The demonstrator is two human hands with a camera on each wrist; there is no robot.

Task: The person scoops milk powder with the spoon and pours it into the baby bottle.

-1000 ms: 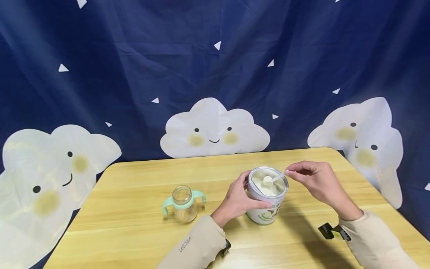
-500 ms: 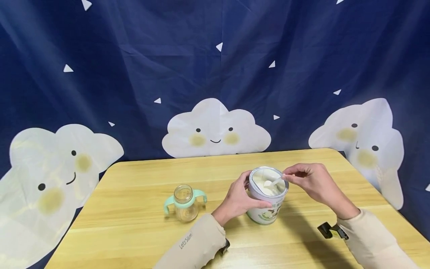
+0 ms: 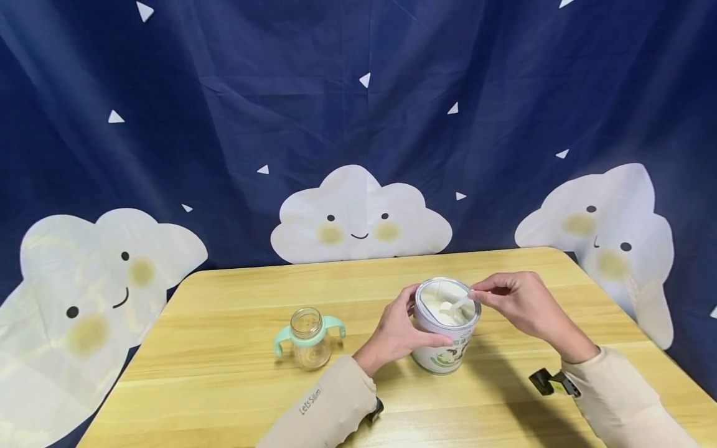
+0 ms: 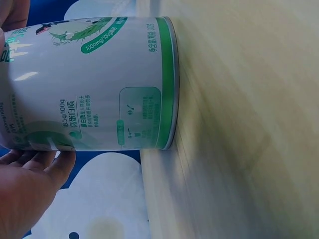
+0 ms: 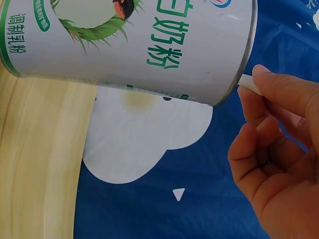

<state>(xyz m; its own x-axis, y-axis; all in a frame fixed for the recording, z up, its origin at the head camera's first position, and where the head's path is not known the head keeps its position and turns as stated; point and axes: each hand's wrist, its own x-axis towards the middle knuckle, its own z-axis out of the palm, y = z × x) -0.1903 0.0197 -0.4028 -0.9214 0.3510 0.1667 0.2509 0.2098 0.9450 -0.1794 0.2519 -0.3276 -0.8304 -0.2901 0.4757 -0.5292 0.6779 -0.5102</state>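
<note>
Your left hand (image 3: 400, 333) grips the can (image 3: 439, 358); your right hand (image 3: 522, 303) pinches the scoop (image 3: 461, 302) reaching inside it. Brace the can firmly and work the scoop gently.

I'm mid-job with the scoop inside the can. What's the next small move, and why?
Probably push the scoop slightly deeper into the powder: its bowl shows rather than being buried, and its fill can't be told. The right hand pinches the handle while the left hand steadies the can.
</note>
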